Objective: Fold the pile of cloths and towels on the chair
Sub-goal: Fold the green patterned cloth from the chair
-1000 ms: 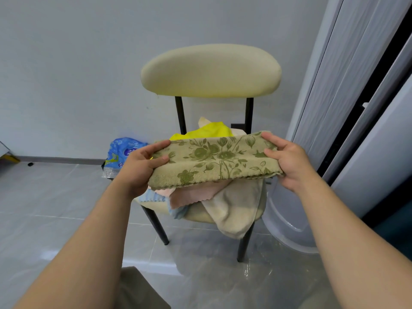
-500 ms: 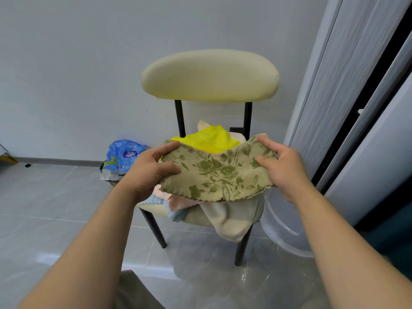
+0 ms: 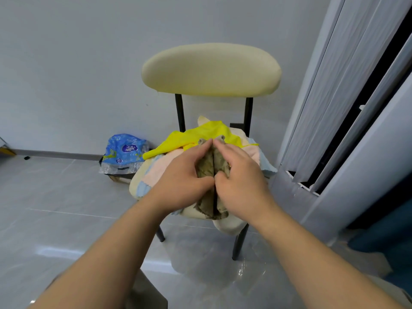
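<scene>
1. 2 hands, 1 cloth btwn them. My left fingers [image 3: 196, 151] & right fingers [image 3: 226, 149] are curled, each set pinching one half of the olive cloth [image 3: 206, 166]. My thumbs meet mid-cloth, and the halves are pressed together w/ a dark vertical slit btwn.
2. Olive cloth: thin, soft, faint leaf print. 2 small corners poke up past my fingertips, and a wavy lower edge hangs below my thumbs.
3. Under my fingers is the pile on 1 chair [image 3: 211, 70]. I count 4 other pieces; can't tell if more are buried.
   - 1 yellow cloth [image 3: 196, 134], just beyond fingertips, smooth, crumpled.
   - 1 pink cloth [image 3: 160, 170], left of & under left fingers, fuzzy.
   - 1 pale blue cloth [image 3: 266, 166], right of right fingers.
   - 1 cream towel [image 3: 227, 224], below my wrists, thick, drooping off the seat front.
4. Chair: oval padded cream backrest, 2 black metal posts, 2 thin black legs visible.
5. Well left of left fingers: 1 crinkly blue plastic bag [image 3: 124, 150] on the glossy grey tile floor [image 3: 55, 208].
</scene>
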Available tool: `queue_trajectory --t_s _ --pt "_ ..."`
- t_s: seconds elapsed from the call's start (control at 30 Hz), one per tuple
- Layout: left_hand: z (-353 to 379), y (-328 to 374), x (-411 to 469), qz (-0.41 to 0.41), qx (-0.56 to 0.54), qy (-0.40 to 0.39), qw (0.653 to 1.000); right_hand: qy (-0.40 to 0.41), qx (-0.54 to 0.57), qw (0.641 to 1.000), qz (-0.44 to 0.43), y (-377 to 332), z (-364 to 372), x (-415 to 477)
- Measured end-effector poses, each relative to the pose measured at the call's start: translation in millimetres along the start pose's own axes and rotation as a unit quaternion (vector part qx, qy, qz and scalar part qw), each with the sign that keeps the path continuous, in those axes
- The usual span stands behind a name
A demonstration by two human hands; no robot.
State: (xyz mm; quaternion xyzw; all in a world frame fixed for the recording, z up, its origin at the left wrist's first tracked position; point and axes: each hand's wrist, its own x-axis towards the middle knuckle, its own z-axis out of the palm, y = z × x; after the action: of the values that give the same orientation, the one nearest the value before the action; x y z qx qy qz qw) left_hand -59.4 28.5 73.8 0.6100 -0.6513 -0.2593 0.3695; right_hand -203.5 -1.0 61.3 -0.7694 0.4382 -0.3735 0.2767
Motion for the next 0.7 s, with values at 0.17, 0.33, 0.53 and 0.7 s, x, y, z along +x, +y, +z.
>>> queue_trajectory --t_s 0.17,0.33,0.53,0.7 --pt "0 -8 0 -0.026 -0.024 -0.005 0.999 -0.042 0.091 0.994 0.034 2 -3 3" --pt "-2 -10 2 -0.056 -0.086 0.019 0.995 -0.056 0.361 0.92 0.139 -2 -5 4" --pt "0 -9 -3 -0.048 -0.086 0.027 0.995 -0.038 0.391 0.91 0.136 6 -3 8" --pt "-2 -12 1 -0.058 -0.145 0.01 0.988 0.006 0.338 0.93 0.144 19 -4 12"
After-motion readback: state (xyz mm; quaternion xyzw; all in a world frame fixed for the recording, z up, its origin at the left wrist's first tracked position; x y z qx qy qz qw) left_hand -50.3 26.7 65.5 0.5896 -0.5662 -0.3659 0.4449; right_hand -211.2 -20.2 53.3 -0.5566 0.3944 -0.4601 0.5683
